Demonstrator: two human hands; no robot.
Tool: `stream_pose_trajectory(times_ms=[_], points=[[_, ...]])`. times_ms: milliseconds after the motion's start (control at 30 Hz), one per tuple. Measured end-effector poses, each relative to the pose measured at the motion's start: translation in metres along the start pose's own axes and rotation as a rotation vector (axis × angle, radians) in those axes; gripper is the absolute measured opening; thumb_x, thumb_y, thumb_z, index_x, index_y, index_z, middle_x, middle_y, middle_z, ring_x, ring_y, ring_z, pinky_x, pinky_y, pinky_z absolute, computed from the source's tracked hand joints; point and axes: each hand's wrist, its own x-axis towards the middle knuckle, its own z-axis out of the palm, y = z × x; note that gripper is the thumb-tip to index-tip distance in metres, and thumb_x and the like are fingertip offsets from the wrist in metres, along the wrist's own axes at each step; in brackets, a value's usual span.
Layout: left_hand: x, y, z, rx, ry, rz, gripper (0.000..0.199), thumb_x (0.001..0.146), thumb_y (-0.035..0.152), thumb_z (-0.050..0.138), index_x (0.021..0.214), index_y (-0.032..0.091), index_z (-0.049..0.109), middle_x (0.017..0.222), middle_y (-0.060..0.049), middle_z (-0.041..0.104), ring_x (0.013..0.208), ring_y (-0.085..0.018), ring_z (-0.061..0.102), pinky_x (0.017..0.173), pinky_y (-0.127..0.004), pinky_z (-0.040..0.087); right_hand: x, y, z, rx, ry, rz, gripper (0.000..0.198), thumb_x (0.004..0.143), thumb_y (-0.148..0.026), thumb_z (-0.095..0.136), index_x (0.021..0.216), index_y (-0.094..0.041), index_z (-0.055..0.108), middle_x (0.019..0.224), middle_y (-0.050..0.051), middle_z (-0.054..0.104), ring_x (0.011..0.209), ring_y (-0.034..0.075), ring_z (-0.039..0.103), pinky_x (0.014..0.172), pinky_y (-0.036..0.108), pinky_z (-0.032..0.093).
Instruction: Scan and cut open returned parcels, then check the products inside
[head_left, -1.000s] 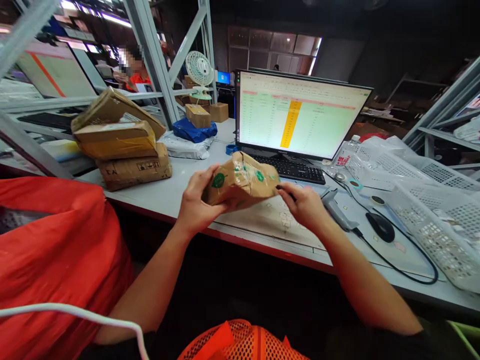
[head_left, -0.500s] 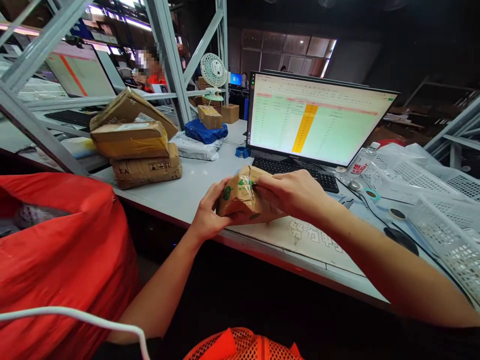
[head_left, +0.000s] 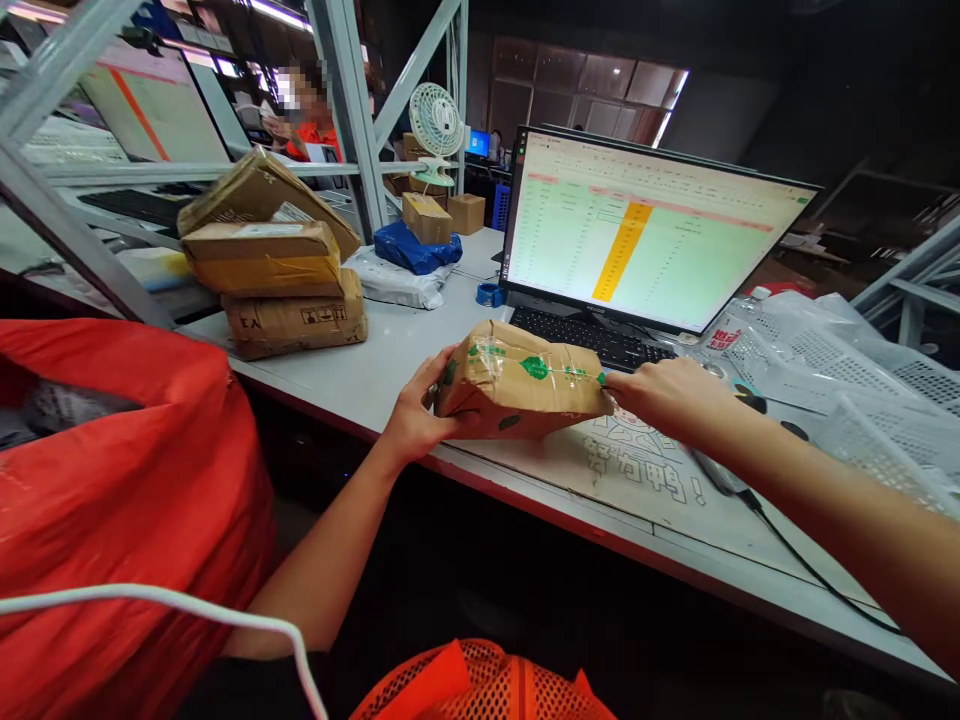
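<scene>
A brown cardboard box [head_left: 525, 395] with green leaf prints and clear tape along its top is tilted above the desk's front edge. My left hand [head_left: 420, 415] grips its left end, thumb on the near side and fingers behind. At the far right end of the taped top is my right hand [head_left: 660, 395], its fingers pinched together against the box. Whatever sits between those fingertips is too small and covered to make out. A drawn-on mat [head_left: 637, 470] lies beneath the box and right forearm.
Behind stand a monitor [head_left: 645, 240] and keyboard [head_left: 562, 335]. Stacked parcels [head_left: 292, 325] are at left, beside a metal rack post [head_left: 349, 130]. A red bag [head_left: 135, 480] hangs front left. White baskets [head_left: 885, 430] and a cable [head_left: 810, 575] are at right. A person [head_left: 311, 125] sits beyond.
My right hand has slid rightward along the box's taped top, from near its left end to the right end. More of the top now shows. My left hand keeps its grip.
</scene>
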Motion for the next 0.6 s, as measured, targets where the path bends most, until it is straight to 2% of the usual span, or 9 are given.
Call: stream_pose_trajectory(times_ms=[100,167,267,367,467,533,600], points=[[0.007,-0.003,-0.006,-0.046,-0.042,-0.063,0.113,0.063,0.054,0.098,0.161,0.024,0.05,0.161,-0.011,0.055,0.148,-0.04,0.052,0.113,-0.04,0.057,-0.013,0.019,0.041,0.043,-0.094,0.139,0.032,0.104,-0.017,0.046,0.109,-0.02,0.077,0.087,0.015,0.077,0.079,0.03,0.075,0.067,0.036,0.045],[0.013,-0.011,-0.013,-0.077,-0.061,-0.131,0.115,0.064,0.053,0.097,0.163,0.025,0.045,0.162,-0.013,0.054,0.147,-0.039,0.054,0.112,-0.041,0.057,-0.018,0.017,0.071,0.106,-0.121,0.224,0.039,0.11,-0.025,0.04,0.118,-0.02,0.078,0.094,0.016,0.079,0.086,0.032,0.077,0.071,0.038,0.05],[0.021,-0.027,-0.023,-0.098,-0.111,-0.188,0.115,0.065,0.053,0.096,0.163,0.023,0.042,0.162,-0.015,0.054,0.15,-0.04,0.051,0.118,-0.046,0.053,-0.016,-0.005,0.114,0.23,-0.113,0.319,0.045,0.114,-0.041,0.038,0.144,-0.027,0.067,0.117,0.016,0.079,0.104,0.031,0.077,0.083,0.039,0.055],[0.027,-0.039,-0.033,-0.118,-0.154,-0.212,0.109,0.068,0.057,0.093,0.16,0.02,0.047,0.161,-0.016,0.056,0.153,-0.041,0.048,0.124,-0.049,0.047,-0.009,-0.03,0.146,0.262,-0.08,0.365,0.051,0.114,-0.042,0.039,0.161,-0.027,0.052,0.135,0.018,0.072,0.121,0.031,0.072,0.095,0.039,0.055],[0.029,-0.05,-0.041,-0.097,-0.195,-0.233,0.102,0.067,0.06,0.092,0.153,0.019,0.055,0.156,-0.015,0.061,0.148,-0.041,0.054,0.123,-0.051,0.048,-0.001,-0.033,0.151,0.319,-0.011,0.381,0.05,0.113,-0.037,0.042,0.158,-0.023,0.057,0.141,0.02,0.066,0.13,0.032,0.066,0.102,0.04,0.053],[0.03,-0.059,-0.045,-0.074,-0.219,-0.22,0.097,0.069,0.06,0.092,0.15,0.019,0.059,0.148,-0.016,0.067,0.141,-0.039,0.061,0.118,-0.051,0.052,0.008,-0.023,0.133,0.454,0.117,0.37,0.048,0.111,-0.035,0.043,0.153,-0.02,0.063,0.14,0.019,0.067,0.127,0.031,0.067,0.102,0.039,0.053],[0.03,-0.066,-0.046,-0.059,-0.233,-0.183,0.093,0.07,0.061,0.092,0.147,0.019,0.061,0.142,-0.017,0.071,0.133,-0.038,0.067,0.112,-0.052,0.056,0.023,-0.014,0.1,0.63,0.344,0.296,0.049,0.111,-0.036,0.043,0.15,-0.016,0.064,0.137,0.018,0.068,0.123,0.029,0.068,0.103,0.039,0.053]])
